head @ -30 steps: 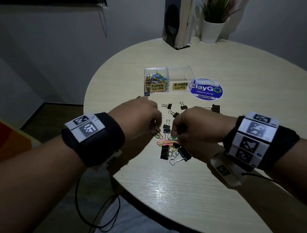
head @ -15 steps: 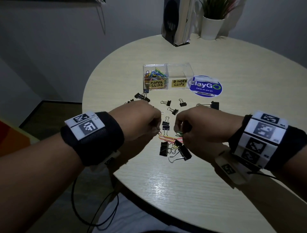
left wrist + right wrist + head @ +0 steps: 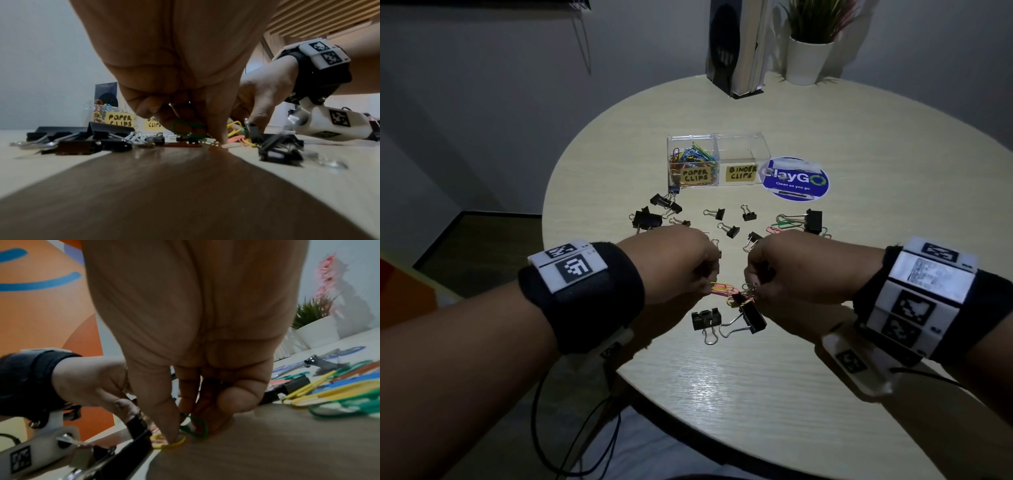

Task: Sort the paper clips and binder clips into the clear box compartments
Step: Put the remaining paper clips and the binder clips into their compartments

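Both hands work one tangle. Head view: left hand (image 3: 681,263) pinches thin coloured wire paper clips (image 3: 722,288); right hand (image 3: 787,270) curls onto the same cluster, above a black folded-steel binder clip (image 3: 751,317). Clear plastic box (image 3: 717,159) lies beyond.

Left wrist view: fingertips (image 3: 221,138) press the glossy table (image 3: 185,194).

Right wrist view: fingers (image 3: 170,431) nip a green wire loop (image 3: 198,425). Interlocked loops may drag strays.

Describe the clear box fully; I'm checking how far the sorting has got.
The clear box is a transparent, plastic-looking, lidless rectangle standing upright on the table, split into two compartments. The left one, with a yellow label reading PAPER CLIPS, holds a heap of coloured paper clips. The right one, labelled BINDER CLIPS, looks empty. Its right end touches or overlaps a blue round sticker. Neither hand touches it.
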